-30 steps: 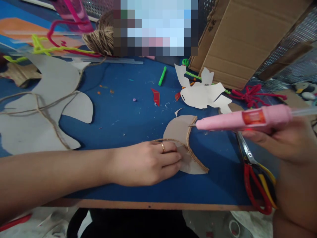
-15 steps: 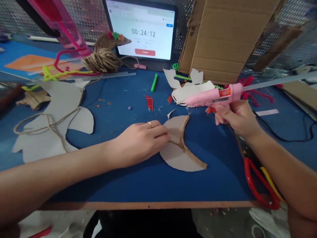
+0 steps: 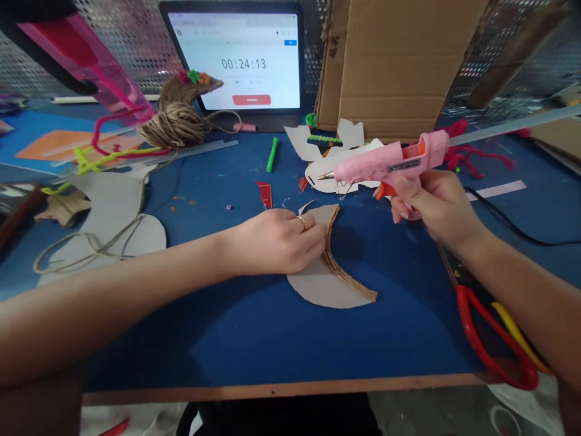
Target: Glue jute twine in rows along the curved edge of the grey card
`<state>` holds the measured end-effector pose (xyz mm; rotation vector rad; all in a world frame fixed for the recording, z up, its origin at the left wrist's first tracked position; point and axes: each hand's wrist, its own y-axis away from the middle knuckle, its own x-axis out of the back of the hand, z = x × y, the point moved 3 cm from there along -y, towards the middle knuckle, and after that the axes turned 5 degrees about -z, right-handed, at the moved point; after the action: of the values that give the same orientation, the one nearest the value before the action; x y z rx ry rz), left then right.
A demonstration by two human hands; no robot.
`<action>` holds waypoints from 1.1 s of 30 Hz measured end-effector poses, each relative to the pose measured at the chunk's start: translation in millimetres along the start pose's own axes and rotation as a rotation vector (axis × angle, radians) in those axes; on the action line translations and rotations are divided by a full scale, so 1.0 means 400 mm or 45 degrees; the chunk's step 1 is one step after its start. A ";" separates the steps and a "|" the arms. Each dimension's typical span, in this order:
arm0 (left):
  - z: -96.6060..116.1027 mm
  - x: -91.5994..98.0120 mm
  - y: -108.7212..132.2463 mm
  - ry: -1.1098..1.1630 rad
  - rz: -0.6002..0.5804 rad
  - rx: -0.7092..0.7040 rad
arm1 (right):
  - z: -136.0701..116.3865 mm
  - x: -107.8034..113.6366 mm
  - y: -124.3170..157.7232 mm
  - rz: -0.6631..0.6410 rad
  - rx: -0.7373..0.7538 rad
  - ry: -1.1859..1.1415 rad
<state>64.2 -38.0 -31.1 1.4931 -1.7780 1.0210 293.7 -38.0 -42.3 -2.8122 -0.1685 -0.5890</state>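
Note:
My right hand (image 3: pixel 438 206) grips a pink hot glue gun (image 3: pixel 376 165) with a clear glue stick (image 3: pixel 512 124) in its back; its metal nozzle points left. A grey cardboard crescent (image 3: pixel 329 287) lies flat on the table, twine (image 3: pixel 347 280) running along its inner curved edge. Fingers bunched, my left hand (image 3: pixel 288 242) rests over the crescent's upper middle. The strand pinched under those fingertips is hidden now. Thin strings of glue dangle below the nozzle, which is apart from the crescent.
Red-handled scissors (image 3: pixel 472 339) lie beneath my right forearm. At left is a grey cardboard cutout (image 3: pixel 115 194) with loose twine. A twine ball (image 3: pixel 175 124) and a tablet (image 3: pixel 238 60) showing a timer stand behind. White cutouts (image 3: pixel 349 136) lie before a cardboard box (image 3: pixel 394 66).
My left hand has slid right across the crescent toward its twined edge, covering the strand that showed before. The glue gun stays in my right hand, slightly shifted. The view has shifted a little.

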 end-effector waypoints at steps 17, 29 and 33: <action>-0.032 -0.058 -0.004 0.205 0.047 0.270 | 0.003 0.006 -0.004 0.137 -0.048 -0.156; -0.014 -0.043 -0.024 0.506 -0.225 0.408 | 0.001 0.006 -0.002 0.123 -0.039 -0.164; -0.011 -0.046 -0.023 0.460 -0.205 0.431 | 0.006 0.007 -0.002 0.129 -0.030 -0.204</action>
<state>76.5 -25.2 -42.4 1.5003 -1.2579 1.4543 296.9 -36.4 -43.2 -2.8699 -0.0493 -0.3451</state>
